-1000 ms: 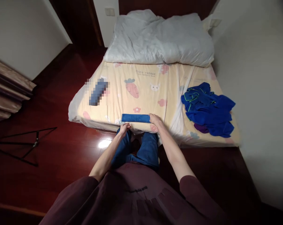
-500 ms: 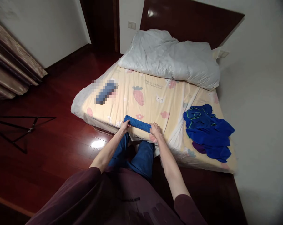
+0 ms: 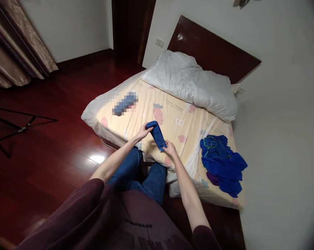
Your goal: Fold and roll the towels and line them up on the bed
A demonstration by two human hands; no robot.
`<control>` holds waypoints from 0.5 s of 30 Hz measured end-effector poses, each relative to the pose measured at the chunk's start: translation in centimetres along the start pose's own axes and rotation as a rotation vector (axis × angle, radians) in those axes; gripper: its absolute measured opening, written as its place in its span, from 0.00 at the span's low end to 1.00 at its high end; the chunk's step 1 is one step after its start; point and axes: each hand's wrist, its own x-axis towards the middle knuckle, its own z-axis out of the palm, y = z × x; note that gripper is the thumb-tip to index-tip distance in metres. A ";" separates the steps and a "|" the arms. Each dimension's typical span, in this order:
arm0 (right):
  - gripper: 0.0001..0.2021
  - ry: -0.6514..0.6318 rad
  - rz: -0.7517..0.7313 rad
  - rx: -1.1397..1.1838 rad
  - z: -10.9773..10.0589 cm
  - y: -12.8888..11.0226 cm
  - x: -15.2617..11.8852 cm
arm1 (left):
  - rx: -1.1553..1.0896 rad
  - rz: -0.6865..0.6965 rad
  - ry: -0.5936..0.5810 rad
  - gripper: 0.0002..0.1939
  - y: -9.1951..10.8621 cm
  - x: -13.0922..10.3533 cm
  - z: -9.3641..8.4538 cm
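Observation:
A blue towel (image 3: 158,136), folded into a long narrow strip, is held up over the near edge of the bed. My left hand (image 3: 144,132) grips its upper left end, where the strip bends over. At the lower right end, my right hand (image 3: 170,148) pinches the towel's corner between thumb and fingers. To the right on the mattress lies a loose heap of blue cloths (image 3: 221,163) with some green edging. A purple cloth (image 3: 212,178) sticks out from under that heap.
A pixelated blue-grey shape (image 3: 125,103) lies on the patterned bedsheet (image 3: 183,125) at left. A pale quilt (image 3: 190,80) is bunched by the dark headboard (image 3: 214,48). Black tripod legs (image 3: 23,129) stand on the floor at left. The wall (image 3: 281,146) borders the bed's right side.
The towel has been lifted off the sheet and tilted, with its left end raised and bent over. Both hands still hold its ends. The camera view has turned slightly.

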 end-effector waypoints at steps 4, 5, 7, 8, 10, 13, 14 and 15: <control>0.16 0.047 -0.024 0.021 -0.2 -5.5 3.3 | 0.116 0.218 -0.192 0.15 4.7 2.8 -1.9; 0.16 0.054 -0.024 0.044 -0.2 -7.2 4.3 | 0.135 0.261 -0.238 0.17 5.9 3.5 -2.5; 0.17 0.078 -0.031 0.109 0.1 -10.7 6.4 | 0.180 0.345 -0.303 0.20 8.4 4.5 -3.8; 0.17 0.100 -0.042 0.144 0.3 -12.5 7.5 | 0.213 0.378 -0.319 0.21 9.5 4.9 -4.6; 0.16 0.145 -0.082 0.210 0.8 -15.9 9.7 | 0.293 0.413 -0.311 0.22 11.8 5.7 -6.4; 0.12 0.179 -0.155 0.313 1.6 -20.2 12.8 | 0.410 0.421 -0.228 0.20 14.8 6.9 -9.6; 0.11 0.168 -0.187 0.341 1.8 -21.4 13.7 | 0.453 0.428 -0.194 0.19 15.8 7.4 -10.6; 0.10 0.158 -0.219 0.364 2.0 -22.5 14.5 | 0.503 0.438 -0.167 0.18 16.8 7.8 -11.7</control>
